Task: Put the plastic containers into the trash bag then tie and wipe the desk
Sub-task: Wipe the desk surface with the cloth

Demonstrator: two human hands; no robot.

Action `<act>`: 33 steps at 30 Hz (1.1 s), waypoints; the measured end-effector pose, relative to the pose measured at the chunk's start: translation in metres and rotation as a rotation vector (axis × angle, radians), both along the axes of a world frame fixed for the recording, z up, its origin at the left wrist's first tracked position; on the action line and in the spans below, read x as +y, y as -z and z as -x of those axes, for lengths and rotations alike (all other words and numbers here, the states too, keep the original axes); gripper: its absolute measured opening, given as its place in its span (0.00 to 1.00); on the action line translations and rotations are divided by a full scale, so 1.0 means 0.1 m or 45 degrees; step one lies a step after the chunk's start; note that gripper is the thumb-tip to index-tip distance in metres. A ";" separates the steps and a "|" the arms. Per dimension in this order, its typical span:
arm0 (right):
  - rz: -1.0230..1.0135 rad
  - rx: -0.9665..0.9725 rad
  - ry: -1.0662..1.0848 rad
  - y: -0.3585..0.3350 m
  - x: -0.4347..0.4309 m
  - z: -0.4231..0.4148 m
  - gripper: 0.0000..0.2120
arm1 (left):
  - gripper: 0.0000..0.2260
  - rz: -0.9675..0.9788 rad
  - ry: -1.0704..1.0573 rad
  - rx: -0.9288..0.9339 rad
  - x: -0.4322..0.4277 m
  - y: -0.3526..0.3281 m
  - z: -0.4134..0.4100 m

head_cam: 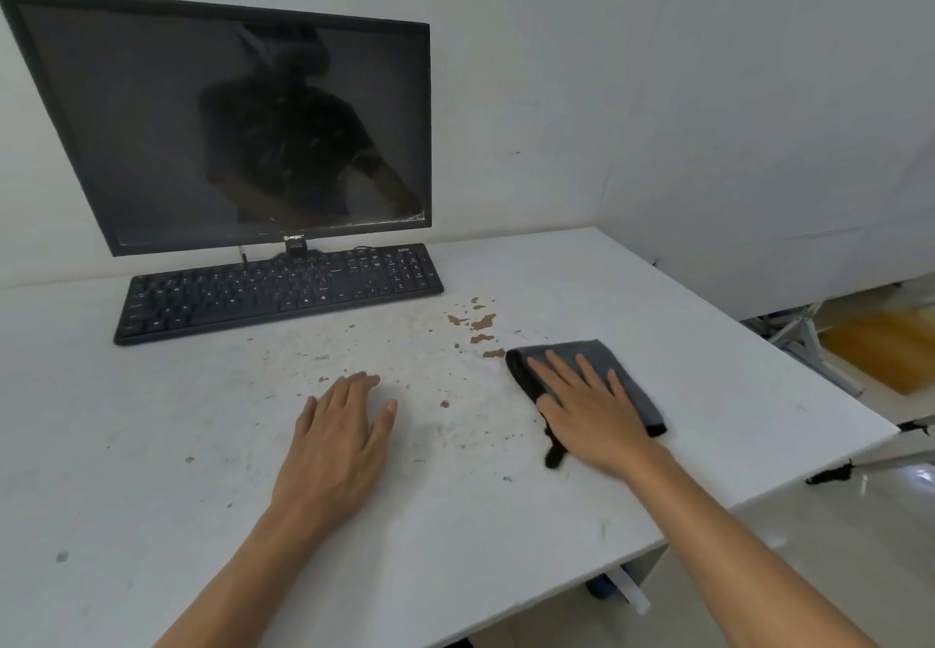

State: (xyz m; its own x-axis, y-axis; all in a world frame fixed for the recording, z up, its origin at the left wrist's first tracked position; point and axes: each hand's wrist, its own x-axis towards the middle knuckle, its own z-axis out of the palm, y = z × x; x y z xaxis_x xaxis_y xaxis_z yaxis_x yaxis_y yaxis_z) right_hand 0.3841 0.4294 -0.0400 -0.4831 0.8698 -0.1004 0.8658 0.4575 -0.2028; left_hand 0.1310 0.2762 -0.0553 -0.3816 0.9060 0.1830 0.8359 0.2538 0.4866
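A folded grey cloth (pixel 627 374) with a black edge lies on the white desk (pixel 708 394), right of centre. My right hand (pixel 587 409) presses flat on it, fingers straight and spread. My left hand (pixel 339 440) rests flat on the bare desk, fingers straight and close together. Brown stains (pixel 478 323) and small specks mark the desk between the keyboard and the cloth. No plastic containers or trash bag are in view.
A black keyboard (pixel 273 293) lies at the back of the desk in front of a dark monitor (pixel 227 126). The desk's right edge runs diagonally near the cloth. Metal frame parts (pixel 804 344) stand on the floor beyond it.
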 end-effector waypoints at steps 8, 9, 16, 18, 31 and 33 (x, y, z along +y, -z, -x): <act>0.068 0.015 -0.063 -0.08 0.39 1.41 0.28 | 0.26 -0.084 -0.062 -0.083 0.02 -0.06 -0.04; 0.066 0.005 -0.099 -0.09 0.37 1.55 0.28 | 0.26 -0.095 -0.066 -0.094 0.02 -0.06 -0.04; -0.023 -0.035 -0.552 -0.05 -0.18 1.94 0.27 | 0.28 -0.325 -0.167 -0.235 0.06 0.01 0.04; -0.028 0.010 -0.673 -0.04 -0.38 1.79 0.27 | 0.30 -0.370 -0.213 -0.309 0.05 -0.01 0.07; 0.015 -0.018 -0.603 -0.09 -0.67 0.18 0.28 | 0.34 -0.055 0.056 0.052 -0.04 0.03 0.01; 0.013 -0.005 -0.481 -0.09 -0.60 -0.04 0.27 | 0.33 -0.045 0.105 0.077 -0.02 0.01 -0.03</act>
